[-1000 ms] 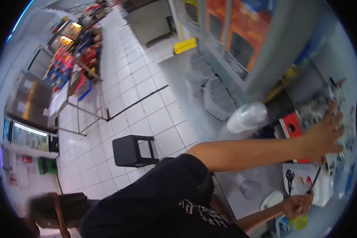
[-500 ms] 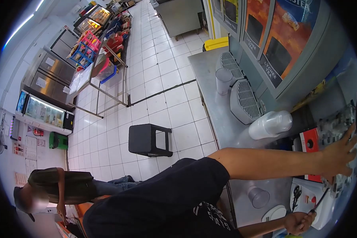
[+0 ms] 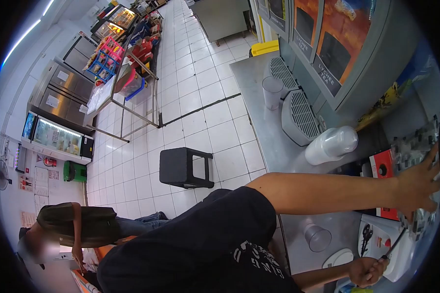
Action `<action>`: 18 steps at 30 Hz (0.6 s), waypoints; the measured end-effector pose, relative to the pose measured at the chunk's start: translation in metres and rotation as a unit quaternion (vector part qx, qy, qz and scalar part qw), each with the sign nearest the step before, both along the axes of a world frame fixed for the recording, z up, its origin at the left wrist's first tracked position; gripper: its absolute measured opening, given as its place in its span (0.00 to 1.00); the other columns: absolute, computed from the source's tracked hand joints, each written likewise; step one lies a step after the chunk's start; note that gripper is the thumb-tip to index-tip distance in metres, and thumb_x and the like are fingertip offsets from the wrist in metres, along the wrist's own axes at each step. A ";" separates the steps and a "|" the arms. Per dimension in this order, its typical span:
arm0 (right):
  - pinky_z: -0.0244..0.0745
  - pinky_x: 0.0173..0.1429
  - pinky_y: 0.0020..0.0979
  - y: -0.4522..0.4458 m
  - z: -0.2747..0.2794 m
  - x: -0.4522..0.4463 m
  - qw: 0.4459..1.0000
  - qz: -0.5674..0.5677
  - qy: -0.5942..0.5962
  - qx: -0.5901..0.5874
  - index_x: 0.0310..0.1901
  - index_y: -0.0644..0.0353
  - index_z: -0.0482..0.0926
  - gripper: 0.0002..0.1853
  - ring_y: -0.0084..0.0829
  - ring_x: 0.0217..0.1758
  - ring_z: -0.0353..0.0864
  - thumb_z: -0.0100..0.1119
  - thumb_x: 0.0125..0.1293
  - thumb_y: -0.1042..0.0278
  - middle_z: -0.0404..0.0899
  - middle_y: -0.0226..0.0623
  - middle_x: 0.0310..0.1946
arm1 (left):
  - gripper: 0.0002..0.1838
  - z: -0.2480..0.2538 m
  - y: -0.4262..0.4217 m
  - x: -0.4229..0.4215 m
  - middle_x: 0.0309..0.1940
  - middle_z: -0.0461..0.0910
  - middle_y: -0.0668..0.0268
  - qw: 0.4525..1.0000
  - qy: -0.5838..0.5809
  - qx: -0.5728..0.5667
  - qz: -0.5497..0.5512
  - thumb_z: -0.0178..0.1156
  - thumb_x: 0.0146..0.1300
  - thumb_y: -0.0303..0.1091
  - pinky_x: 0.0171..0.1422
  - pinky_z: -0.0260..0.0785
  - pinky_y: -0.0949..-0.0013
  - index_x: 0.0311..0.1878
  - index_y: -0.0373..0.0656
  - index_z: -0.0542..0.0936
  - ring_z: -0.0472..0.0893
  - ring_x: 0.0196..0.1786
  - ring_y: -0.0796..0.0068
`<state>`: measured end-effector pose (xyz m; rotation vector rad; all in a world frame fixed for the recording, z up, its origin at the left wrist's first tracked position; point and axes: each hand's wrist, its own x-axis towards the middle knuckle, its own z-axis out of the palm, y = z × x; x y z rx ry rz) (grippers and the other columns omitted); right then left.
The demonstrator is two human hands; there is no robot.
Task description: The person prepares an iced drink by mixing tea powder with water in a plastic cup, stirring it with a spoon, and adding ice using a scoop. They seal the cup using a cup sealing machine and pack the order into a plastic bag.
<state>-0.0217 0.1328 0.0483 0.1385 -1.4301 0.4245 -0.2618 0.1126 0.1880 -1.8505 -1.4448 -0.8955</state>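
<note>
My right hand (image 3: 418,188) stretches to the far right with its fingers spread, resting on a pile of small clear and dark packets (image 3: 410,149). My left hand (image 3: 369,272) is closed round the dark handle of a thin tool (image 3: 395,245), whose tip points up towards the packets. Between the hands is a white tray (image 3: 398,261), with black scissors (image 3: 366,237) at its left side. A red box (image 3: 386,168) with a black round part is partly behind my right wrist. Near my left hand lie a round white lid (image 3: 337,260) and a clear cup (image 3: 318,238).
Stacked clear cups (image 3: 331,145) and a single cup (image 3: 273,92) stand on the metal counter (image 3: 254,80) by the drink dispensers (image 3: 337,51). A black stool (image 3: 176,167) is on the tiled floor. Another person (image 3: 80,227) stands at the lower left.
The view swung and sharpened, then shifted slightly. My right hand still lies on the packets with spread fingers, and the tool remains in my left hand.
</note>
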 end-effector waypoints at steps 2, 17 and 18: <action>0.64 0.61 0.52 0.000 0.001 0.001 1.000 0.000 -0.002 0.001 0.30 0.67 0.73 0.14 0.48 0.43 0.76 0.42 0.63 0.64 0.76 0.51 0.31 | 0.28 -0.001 -0.001 0.001 0.59 0.74 0.66 1.000 -0.002 0.004 0.007 0.61 0.43 0.69 0.66 0.21 0.17 0.51 0.79 0.79 0.49 0.73 0.37; 0.62 0.59 0.52 0.007 -0.001 0.005 1.000 0.005 -0.002 -0.007 0.28 0.66 0.72 0.14 0.47 0.40 0.75 0.43 0.61 0.64 0.75 0.50 0.30 | 0.28 -0.002 -0.001 0.000 0.62 0.72 0.64 1.000 -0.003 0.022 0.007 0.62 0.44 0.68 0.67 0.21 0.18 0.52 0.78 0.78 0.48 0.73 0.36; 0.62 0.59 0.52 0.001 0.004 0.000 1.000 -0.001 -0.003 -0.008 0.28 0.66 0.72 0.14 0.47 0.39 0.74 0.44 0.61 0.64 0.75 0.50 0.29 | 0.28 0.000 -0.002 -0.001 0.62 0.71 0.63 1.000 -0.007 0.023 0.003 0.62 0.44 0.68 0.67 0.21 0.18 0.52 0.78 0.78 0.49 0.73 0.37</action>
